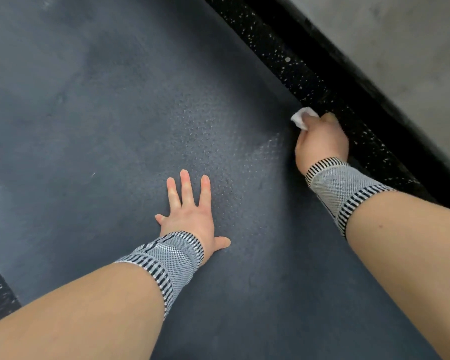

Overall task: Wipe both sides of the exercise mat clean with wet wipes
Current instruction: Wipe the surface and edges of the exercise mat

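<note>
The mat (115, 113), dark blue-grey and dimpled, is lying flat and taking up most of the view, its right edge running diagonally along a strip of black speckled floor (291, 48) that is bordering a grey wall (400, 48). More of the speckled floor is showing past the mat's lower left corner. The left hand (190, 214) is resting palm-down near the mat's middle, fingers straight and spread, its grip holding nothing. The right hand (322, 141) is reaching to the mat's right edge, its grip curled round a white wipe (300, 118) that is pressing down where mat and floor are meeting. Both wrists are wearing grey-and-black knitted bands (166, 258).
</note>
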A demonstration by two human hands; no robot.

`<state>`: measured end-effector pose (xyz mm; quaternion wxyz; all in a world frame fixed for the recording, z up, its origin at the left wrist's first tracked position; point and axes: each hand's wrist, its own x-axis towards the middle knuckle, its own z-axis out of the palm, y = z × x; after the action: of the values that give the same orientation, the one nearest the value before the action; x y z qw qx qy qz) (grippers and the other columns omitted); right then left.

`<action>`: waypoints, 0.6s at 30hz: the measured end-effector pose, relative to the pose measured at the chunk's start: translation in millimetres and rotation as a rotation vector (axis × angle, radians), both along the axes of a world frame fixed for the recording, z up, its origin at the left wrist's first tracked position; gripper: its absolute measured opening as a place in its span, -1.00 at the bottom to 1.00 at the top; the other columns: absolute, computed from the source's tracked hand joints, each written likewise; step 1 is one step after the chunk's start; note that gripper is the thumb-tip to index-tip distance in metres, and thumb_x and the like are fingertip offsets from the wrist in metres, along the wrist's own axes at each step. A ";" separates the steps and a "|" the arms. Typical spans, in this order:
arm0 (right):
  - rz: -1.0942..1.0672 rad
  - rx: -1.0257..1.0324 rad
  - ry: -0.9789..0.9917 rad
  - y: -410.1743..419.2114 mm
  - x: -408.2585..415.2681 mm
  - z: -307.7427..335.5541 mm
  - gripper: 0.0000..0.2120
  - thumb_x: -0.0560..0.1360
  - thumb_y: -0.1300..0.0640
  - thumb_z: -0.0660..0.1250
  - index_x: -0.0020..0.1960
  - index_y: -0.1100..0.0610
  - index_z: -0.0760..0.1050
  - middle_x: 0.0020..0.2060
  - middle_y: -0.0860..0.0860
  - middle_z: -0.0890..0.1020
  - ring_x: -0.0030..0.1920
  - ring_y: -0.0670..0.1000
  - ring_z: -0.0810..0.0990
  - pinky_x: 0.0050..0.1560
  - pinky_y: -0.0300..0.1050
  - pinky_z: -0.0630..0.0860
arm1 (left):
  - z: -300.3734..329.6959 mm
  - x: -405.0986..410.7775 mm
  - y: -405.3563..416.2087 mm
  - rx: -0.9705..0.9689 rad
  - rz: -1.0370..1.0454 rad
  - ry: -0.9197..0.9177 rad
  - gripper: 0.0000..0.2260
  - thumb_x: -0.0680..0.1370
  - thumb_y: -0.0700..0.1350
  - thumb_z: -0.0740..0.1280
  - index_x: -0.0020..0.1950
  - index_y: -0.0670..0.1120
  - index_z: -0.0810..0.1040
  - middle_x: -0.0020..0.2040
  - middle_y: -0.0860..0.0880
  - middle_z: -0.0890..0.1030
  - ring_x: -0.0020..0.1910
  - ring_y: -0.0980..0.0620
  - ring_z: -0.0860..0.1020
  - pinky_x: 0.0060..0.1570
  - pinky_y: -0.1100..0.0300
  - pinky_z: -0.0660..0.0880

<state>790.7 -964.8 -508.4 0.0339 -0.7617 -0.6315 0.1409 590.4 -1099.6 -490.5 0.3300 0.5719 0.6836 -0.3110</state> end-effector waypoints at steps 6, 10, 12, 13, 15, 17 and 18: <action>0.470 -0.102 0.059 -70.3 -51.0 2.0 -0.76 0.52 0.15 0.18 0.17 0.11 0.44 -0.10 0.04 0.36 -0.22 0.15 0.46 -0.22 -0.09 0.41 | -0.6 0.5 -1.2 0.042 -0.006 -0.016 0.19 0.35 0.38 0.40 0.46 0.03 -0.52 0.43 -0.12 -0.57 0.46 -0.23 -0.45 0.33 -0.34 0.26; 0.353 0.064 0.070 -40.1 -33.7 3.4 -0.74 0.51 0.16 0.19 0.16 0.09 0.52 -0.03 0.13 0.45 -0.15 0.24 0.52 -0.15 -0.02 0.45 | -0.9 -1.0 -0.8 0.057 -0.011 -0.021 0.19 0.33 0.38 0.41 0.47 0.04 -0.51 0.44 -0.11 -0.55 0.47 -0.23 -0.44 0.32 -0.33 0.27; 0.074 0.110 0.037 -14.2 -22.0 2.3 -0.71 0.52 0.17 0.18 0.20 0.07 0.52 0.04 0.16 0.46 -0.08 0.24 0.53 -0.11 -0.08 0.41 | -0.7 -2.8 -1.3 0.067 -0.008 -0.031 0.19 0.33 0.39 0.41 0.47 0.05 -0.50 0.45 -0.10 -0.54 0.48 -0.23 -0.43 0.33 -0.33 0.27; -0.018 0.076 0.018 -7.2 -19.8 -0.3 -0.70 0.52 0.17 0.17 0.22 0.06 0.50 0.08 0.16 0.46 -0.04 0.23 0.53 -0.10 -0.11 0.38 | 0.0 -3.4 -1.7 0.073 -0.015 -0.033 0.18 0.33 0.39 0.40 0.48 0.06 -0.49 0.46 -0.09 -0.53 0.48 -0.22 -0.42 0.33 -0.32 0.28; -0.027 -0.007 -0.013 -12.5 -28.9 -2.8 -0.71 0.52 0.19 0.17 0.21 0.08 0.48 0.09 0.16 0.45 -0.01 0.21 0.51 -0.12 -0.12 0.31 | 2.6 -4.7 -1.6 0.078 -0.042 -0.027 0.17 0.34 0.40 0.39 0.49 0.07 -0.47 0.48 -0.08 -0.50 0.50 -0.22 -0.38 0.34 -0.27 0.32; 0.092 -0.020 0.035 -39.6 -49.1 -0.9 -0.74 0.49 0.21 0.17 0.12 0.01 0.47 -0.03 0.11 0.43 -0.16 0.18 0.47 -0.19 -0.14 0.27 | 6.4 -10.3 2.4 0.070 -0.076 -0.024 0.14 0.34 0.40 0.39 0.51 0.09 -0.43 0.51 -0.06 -0.45 0.52 -0.20 -0.32 0.33 -0.18 0.37; 0.179 -0.023 0.074 -58.3 -60.0 0.9 -0.75 0.47 0.22 0.18 0.08 -0.03 0.45 -0.11 0.05 0.38 -0.23 0.15 0.43 -0.21 -0.15 0.28 | 9.0 -15.8 5.8 0.071 -0.105 -0.025 0.12 0.34 0.40 0.39 0.52 0.11 -0.39 0.53 -0.04 -0.40 0.54 -0.19 -0.26 0.33 -0.14 0.37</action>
<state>730.7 -1023.1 -507.5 0.0356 -0.6971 -0.6935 0.1785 574.6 -1093.8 -481.6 0.3013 0.6222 0.6591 -0.2961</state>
